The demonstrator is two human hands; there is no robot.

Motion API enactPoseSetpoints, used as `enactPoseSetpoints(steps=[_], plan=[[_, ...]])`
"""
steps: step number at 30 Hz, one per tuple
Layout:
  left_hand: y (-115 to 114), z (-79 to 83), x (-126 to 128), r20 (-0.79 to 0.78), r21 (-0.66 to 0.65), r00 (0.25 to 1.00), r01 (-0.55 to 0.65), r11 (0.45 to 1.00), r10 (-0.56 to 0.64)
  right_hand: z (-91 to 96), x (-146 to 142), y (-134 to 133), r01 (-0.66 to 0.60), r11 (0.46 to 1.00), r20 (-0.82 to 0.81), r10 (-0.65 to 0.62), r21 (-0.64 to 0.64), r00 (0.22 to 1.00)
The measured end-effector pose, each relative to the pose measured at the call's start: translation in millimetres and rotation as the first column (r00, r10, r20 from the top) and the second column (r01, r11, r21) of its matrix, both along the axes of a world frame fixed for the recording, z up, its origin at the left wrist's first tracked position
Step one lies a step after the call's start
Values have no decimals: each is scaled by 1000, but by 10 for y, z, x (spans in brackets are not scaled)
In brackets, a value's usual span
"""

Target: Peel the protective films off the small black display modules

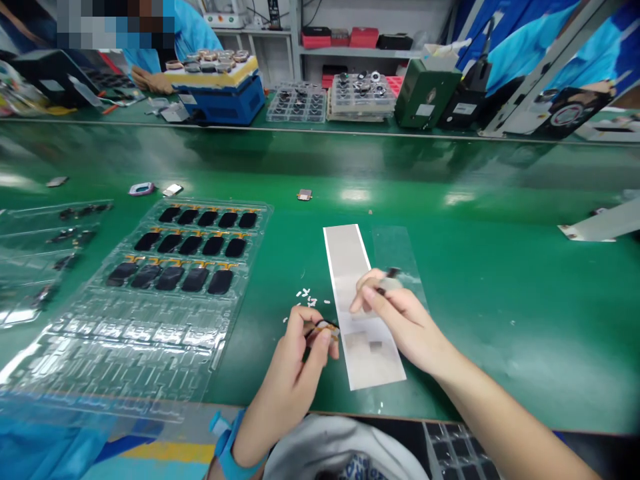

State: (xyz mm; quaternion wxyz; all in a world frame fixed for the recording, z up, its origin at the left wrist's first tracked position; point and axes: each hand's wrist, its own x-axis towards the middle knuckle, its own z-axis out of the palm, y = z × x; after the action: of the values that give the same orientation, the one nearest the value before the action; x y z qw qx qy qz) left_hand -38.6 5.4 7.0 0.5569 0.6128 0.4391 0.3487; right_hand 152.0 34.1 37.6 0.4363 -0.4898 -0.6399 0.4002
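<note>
The left hand (295, 353) pinches a small part with an orange flex tail (325, 329) between thumb and fingers, while the right hand (395, 313) pinches a small dark piece (391, 275) at its fingertips; what that piece is cannot be told at this size. The two hands sit close together above the green bench (505, 320), the right one over a long white strip (361, 307) that lies tilted, its lower end just short of the bench's near edge. A clear film (395, 253) lies touching the strip's far end at about 1 o'clock from the right hand. Small white scraps (306, 296) are scattered just beyond the left hand at 12 o'clock. At 9 o'clock from the left hand, the right rim of a clear plastic tray (227, 333) holding rows of black panels with orange tails comes near, leaving a narrow green strip between them. At 3 o'clock from the right hand, a wide stretch of green mat runs to a white bracket (600, 223) at the bench's right side. A blue strap (227, 443) circles the left wrist at the near edge.
</note>
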Motion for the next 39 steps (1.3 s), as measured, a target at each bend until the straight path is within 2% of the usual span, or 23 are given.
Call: enactPoseSetpoints(steps=[2,3,6,9,12,15,19,24,30,33,39], plan=[[-57,52,1,-193,155,977,118,981,-88,-43,132,-88,106,991,33,-109,76,993],[-86,79,5,-276,231,952,200,952,-133,-80,186,-151,158,984,40,-162,85,986],[-157,135,35,-452,389,862,421,819,-228,-219,272,-378,257,966,1,-258,12,966],[-195,142,84,-554,455,799,525,720,-233,-331,270,-572,308,950,-84,-312,-48,947],[-214,128,130,-601,488,770,566,664,-215,-372,264,-674,372,926,-130,-377,-60,917],[-226,116,154,-631,487,748,591,643,-209,-375,278,-692,417,904,-191,-428,-95,883],[-236,106,157,-665,490,726,602,631,-176,-403,254,-657,417,891,-220,-449,-176,866],[-242,77,152,-690,510,716,581,634,-101,-407,140,-613,396,881,-122,-437,-259,891],[-248,34,147,-736,516,675,614,597,-59,-358,80,-608,404,870,-177,-461,-281,869],[-249,28,143,-731,547,682,609,575,-26,-366,79,-612,414,874,-153,-459,-255,875],[-251,21,135,-715,565,699,590,576,-14,-396,81,-627,407,874,-169,-457,-265,873]])
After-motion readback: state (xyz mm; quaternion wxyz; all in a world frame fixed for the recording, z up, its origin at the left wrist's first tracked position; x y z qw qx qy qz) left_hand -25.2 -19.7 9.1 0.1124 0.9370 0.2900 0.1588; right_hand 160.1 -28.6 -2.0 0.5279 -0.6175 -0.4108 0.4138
